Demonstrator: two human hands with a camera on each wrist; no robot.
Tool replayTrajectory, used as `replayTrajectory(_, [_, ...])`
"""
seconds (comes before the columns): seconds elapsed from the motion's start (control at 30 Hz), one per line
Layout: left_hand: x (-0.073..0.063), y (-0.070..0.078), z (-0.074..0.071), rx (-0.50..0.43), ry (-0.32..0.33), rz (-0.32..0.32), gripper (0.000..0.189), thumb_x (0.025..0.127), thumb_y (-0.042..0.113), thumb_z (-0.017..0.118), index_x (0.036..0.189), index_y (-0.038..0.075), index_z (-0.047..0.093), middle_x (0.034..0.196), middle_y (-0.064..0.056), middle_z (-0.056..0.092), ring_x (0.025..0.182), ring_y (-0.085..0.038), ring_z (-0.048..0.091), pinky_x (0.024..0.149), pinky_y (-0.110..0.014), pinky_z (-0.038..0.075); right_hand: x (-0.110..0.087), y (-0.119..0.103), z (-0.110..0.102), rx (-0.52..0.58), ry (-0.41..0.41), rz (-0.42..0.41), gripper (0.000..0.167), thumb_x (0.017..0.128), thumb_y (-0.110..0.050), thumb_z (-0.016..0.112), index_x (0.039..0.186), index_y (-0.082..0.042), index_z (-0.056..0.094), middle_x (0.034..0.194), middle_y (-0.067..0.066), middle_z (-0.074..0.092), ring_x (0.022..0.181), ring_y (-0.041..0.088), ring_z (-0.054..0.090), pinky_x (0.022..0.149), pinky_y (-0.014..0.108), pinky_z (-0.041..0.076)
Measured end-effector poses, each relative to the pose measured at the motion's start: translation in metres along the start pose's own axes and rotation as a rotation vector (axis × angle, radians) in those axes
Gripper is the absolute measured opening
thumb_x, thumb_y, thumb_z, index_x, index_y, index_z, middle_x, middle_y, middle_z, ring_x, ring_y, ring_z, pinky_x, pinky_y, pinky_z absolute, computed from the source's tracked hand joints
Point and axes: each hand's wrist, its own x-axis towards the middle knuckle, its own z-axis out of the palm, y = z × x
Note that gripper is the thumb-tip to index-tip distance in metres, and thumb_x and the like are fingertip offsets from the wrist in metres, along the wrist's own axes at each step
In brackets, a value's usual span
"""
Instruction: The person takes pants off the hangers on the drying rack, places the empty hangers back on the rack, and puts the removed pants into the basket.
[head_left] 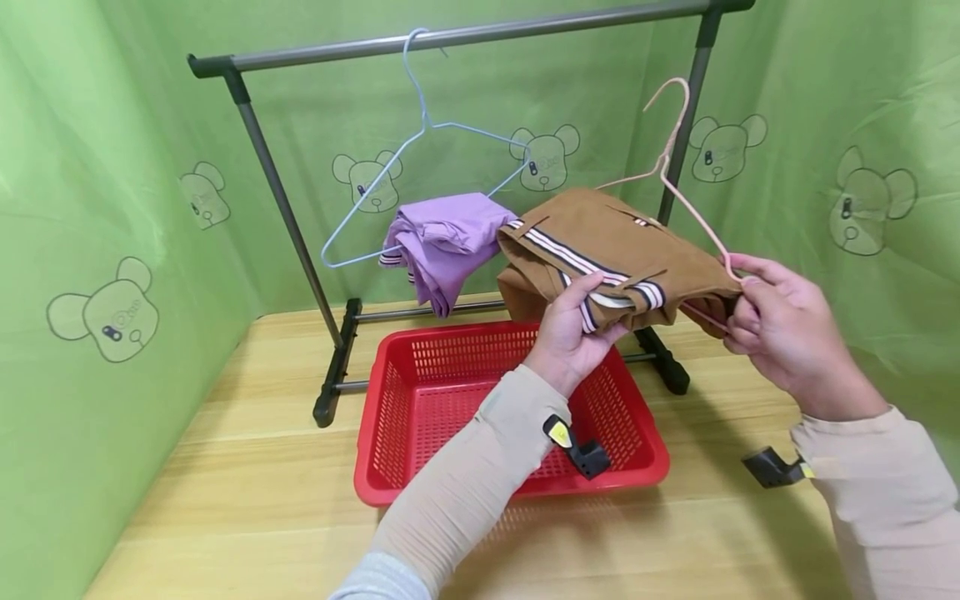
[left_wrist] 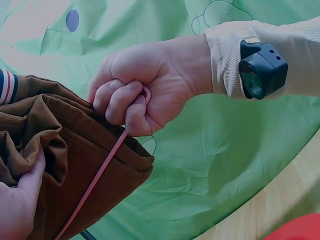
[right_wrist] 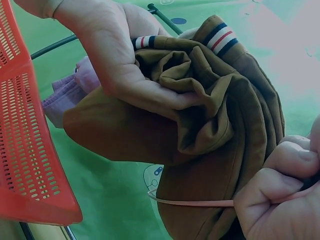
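Observation:
Brown pants [head_left: 600,229] with a striped waistband drape over the lower bar of a pink clothes hanger [head_left: 703,218], whose hook is off the rail. My left hand [head_left: 572,337] grips the pants near the waistband, its fingers in the bunched cloth [right_wrist: 200,107] in the right wrist view. My right hand [head_left: 783,329] grips the hanger's right corner beside the edge of the pants. In the left wrist view, the fingers of that hand [left_wrist: 145,90] curl round the pink wire. Folded purple pants [head_left: 453,237] hang over a blue hanger [head_left: 375,187] on the rail.
A grey metal clothes rack [head_left: 510,33] stands behind, with black feet [head_left: 330,392] on the wooden surface [head_left: 225,500]. Under my left forearm sits a red perforated basket [head_left: 375,417]. Green sheeting with bear prints [head_left: 112,308] surrounds the space.

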Motion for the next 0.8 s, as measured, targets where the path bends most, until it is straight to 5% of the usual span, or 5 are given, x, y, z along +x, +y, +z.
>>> replayTrajectory(0.8, [-0.002,0.004,-0.003,-0.013,0.020,-0.019,0.007,0.095,0.009,0.053,0.098,0.008,0.059,0.097,-0.006,0.064,0.087,-0.016,0.063,0.085,-0.037,0.044,-0.001,0.001,-0.010,0.016,-0.017,0.022,0.028,0.106,-0.006,0.030,0.129,-0.003,0.047,0.053,-0.002,0.046,0.046,0.016,0.011,0.044,0.028,0.010])
